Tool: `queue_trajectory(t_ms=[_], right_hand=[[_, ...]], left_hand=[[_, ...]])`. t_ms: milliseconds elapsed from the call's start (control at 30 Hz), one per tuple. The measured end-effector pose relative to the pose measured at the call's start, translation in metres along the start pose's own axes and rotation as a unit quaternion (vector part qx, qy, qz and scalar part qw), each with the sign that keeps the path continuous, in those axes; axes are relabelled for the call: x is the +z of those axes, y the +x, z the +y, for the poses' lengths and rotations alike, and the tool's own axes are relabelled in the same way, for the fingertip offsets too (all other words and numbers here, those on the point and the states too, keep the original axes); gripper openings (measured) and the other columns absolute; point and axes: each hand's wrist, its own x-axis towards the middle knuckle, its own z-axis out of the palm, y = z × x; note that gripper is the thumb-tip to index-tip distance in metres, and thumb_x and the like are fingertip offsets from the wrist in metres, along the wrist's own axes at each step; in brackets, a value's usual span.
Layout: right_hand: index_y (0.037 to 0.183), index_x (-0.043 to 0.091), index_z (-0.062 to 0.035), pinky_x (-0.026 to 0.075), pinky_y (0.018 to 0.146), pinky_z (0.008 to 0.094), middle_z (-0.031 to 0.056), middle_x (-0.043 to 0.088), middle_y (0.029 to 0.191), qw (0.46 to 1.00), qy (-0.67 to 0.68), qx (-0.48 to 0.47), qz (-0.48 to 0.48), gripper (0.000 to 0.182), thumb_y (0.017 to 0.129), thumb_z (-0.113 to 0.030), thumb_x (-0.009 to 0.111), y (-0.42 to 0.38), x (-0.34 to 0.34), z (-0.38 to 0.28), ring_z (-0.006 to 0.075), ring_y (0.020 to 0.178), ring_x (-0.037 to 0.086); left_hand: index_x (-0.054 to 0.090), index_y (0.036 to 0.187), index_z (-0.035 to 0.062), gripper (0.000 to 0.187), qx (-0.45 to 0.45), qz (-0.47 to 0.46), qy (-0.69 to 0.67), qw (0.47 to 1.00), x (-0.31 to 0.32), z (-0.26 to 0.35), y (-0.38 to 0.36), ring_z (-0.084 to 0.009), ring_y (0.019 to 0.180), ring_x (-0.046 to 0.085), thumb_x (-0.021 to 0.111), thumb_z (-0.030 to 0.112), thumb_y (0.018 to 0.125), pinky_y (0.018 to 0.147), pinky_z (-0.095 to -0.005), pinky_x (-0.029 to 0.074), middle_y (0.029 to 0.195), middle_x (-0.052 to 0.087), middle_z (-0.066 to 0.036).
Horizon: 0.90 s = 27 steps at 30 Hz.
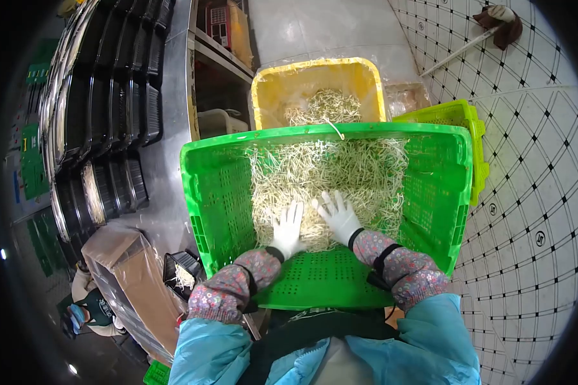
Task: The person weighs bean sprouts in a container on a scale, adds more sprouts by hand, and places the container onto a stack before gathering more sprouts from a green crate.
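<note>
Pale sprouts (pixel 327 173) cover the bottom of a large green perforated crate (pixel 196 186). Both hands wear white gloves and reach into the crate from its near side. My left hand (pixel 289 231) rests on the sprouts left of centre, its fingers stretched out and pointing away from me. Just to its right, my right hand (pixel 338 217) lies on the sprouts too, fingers spread. Neither hand grips anything that shows. The gloves do not touch each other.
Behind the crate stands a yellow bin (pixel 261 96) with more sprouts. Stacked black trays (pixel 109 83) line a metal table (pixel 176 70) at left, near a cardboard box (pixel 125 276) and another person (pixel 96 308). A yellow-green crate (pixel 476 141) is at right.
</note>
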Motion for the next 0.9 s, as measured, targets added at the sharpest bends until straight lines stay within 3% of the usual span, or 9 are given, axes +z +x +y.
queue_trajectory(t_ms=[33, 167, 233, 400, 533, 600, 667, 767, 900], right_hand=[[0.149, 0.028, -0.0123, 0.041, 0.096, 0.0565, 0.0213, 0.025, 0.154, 0.999, 0.028, 0.017, 0.004, 0.096, 0.071, -0.039, 0.078, 0.007, -0.001, 0.004, 0.045, 0.134, 0.032], [0.144, 0.033, -0.0097, 0.052, 0.081, 0.0444, 0.0184, 0.047, 0.133, 0.987, 0.146, 0.05, 0.052, 0.077, 0.078, -0.024, 0.07, 0.019, -0.004, 0.022, 0.0349, 0.117, 0.052], [0.14, 0.037, -0.0097, 0.052, 0.079, 0.0474, 0.0151, 0.06, 0.107, 0.971, 0.225, 0.081, 0.017, 0.065, 0.081, -0.019, 0.065, 0.022, -0.011, 0.035, 0.0341, 0.101, 0.062], [0.112, 0.063, -0.0082, 0.053, 0.082, 0.0464, 0.0204, 0.066, 0.102, 0.945, 0.277, 0.175, 0.004, 0.037, 0.078, -0.023, 0.063, 0.02, -0.034, 0.092, 0.0356, 0.095, 0.065], [0.096, 0.069, -0.006, 0.053, 0.08, 0.0442, 0.0198, 0.069, 0.091, 0.923, 0.299, 0.234, 0.057, 0.038, 0.073, -0.036, 0.066, 0.021, -0.066, 0.117, 0.0371, 0.085, 0.066], [0.101, 0.068, -0.006, 0.053, 0.081, 0.0429, 0.02, 0.068, 0.094, 0.929, 0.288, 0.231, -0.007, 0.042, 0.075, -0.039, 0.064, 0.038, -0.081, 0.099, 0.0355, 0.086, 0.066], [0.132, 0.048, -0.0052, 0.05, 0.093, 0.0428, 0.024, 0.062, 0.117, 0.925, 0.324, 0.18, -0.086, 0.062, 0.078, -0.032, 0.065, 0.05, -0.102, 0.074, 0.0341, 0.104, 0.063], [0.142, 0.037, -0.0037, 0.042, 0.105, 0.0415, 0.0269, 0.053, 0.132, 0.981, 0.185, 0.059, -0.002, 0.078, 0.077, -0.03, 0.071, 0.063, -0.022, 0.087, 0.0361, 0.122, 0.053], [0.145, 0.033, -0.0006, 0.035, 0.111, 0.0392, 0.027, 0.044, 0.142, 0.926, 0.359, 0.101, -0.06, 0.095, 0.072, -0.04, 0.079, 0.08, -0.061, 0.109, 0.0366, 0.133, 0.042]], left_hand=[[0.007, 0.153, 0.0073, 0.126, -0.013, 0.012, 0.001, 1.0, -0.009, 0.005, 0.006, -0.0415, 0.135, 0.033, 0.085, 0.039, 0.06, 0.103, -0.056, 0.038, 0.153, 0.024, -0.02], [0.022, 0.15, 0.0089, 0.105, -0.034, 0.035, -0.114, 0.992, -0.014, -0.011, 0.032, -0.0392, 0.102, 0.06, 0.08, 0.03, 0.065, 0.083, -0.0433, 0.052, 0.126, 0.052, -0.023], [0.03, 0.145, 0.0082, 0.096, -0.028, 0.037, -0.133, 0.99, -0.016, -0.014, 0.032, -0.0391, 0.099, 0.061, 0.079, 0.028, 0.066, 0.083, -0.0435, 0.052, 0.118, 0.056, -0.023], [0.052, 0.123, 0.0051, 0.062, -0.012, -0.008, -0.041, 0.999, -0.044, -0.029, 0.011, -0.0376, 0.094, 0.064, 0.076, 0.021, 0.068, 0.079, -0.0437, 0.052, 0.105, 0.063, -0.02], [0.055, 0.103, 0.0093, 0.036, 0.13, 0.113, 0.049, 0.984, -0.046, -0.033, -0.003, -0.0313, 0.08, 0.06, 0.064, 0.007, 0.068, 0.061, -0.0448, 0.05, 0.09, 0.058, -0.012], [0.055, 0.111, 0.0101, 0.044, 0.159, 0.137, 0.079, 0.975, -0.057, -0.002, 0.005, -0.0282, 0.086, 0.058, 0.06, 0.003, 0.068, 0.062, -0.0426, 0.049, 0.092, 0.057, -0.009], [0.039, 0.144, 0.0147, 0.083, 0.162, 0.128, 0.102, 0.973, -0.057, 0.016, 0.016, -0.0295, 0.109, 0.052, 0.068, 0.005, 0.067, 0.084, -0.0457, 0.045, 0.127, 0.052, -0.009], [0.033, 0.148, 0.0145, 0.09, 0.143, 0.162, 0.102, 0.971, -0.053, 0.015, 0.014, -0.0358, 0.13, 0.04, 0.074, 0.011, 0.068, 0.101, -0.0482, 0.038, 0.148, 0.035, -0.015], [0.022, 0.153, 0.0133, 0.095, -0.064, 0.165, -0.333, 0.926, 0.011, -0.033, 0.011, -0.0407, 0.14, 0.025, 0.077, 0.028, 0.075, 0.114, -0.0502, 0.024, 0.154, 0.025, -0.023]])
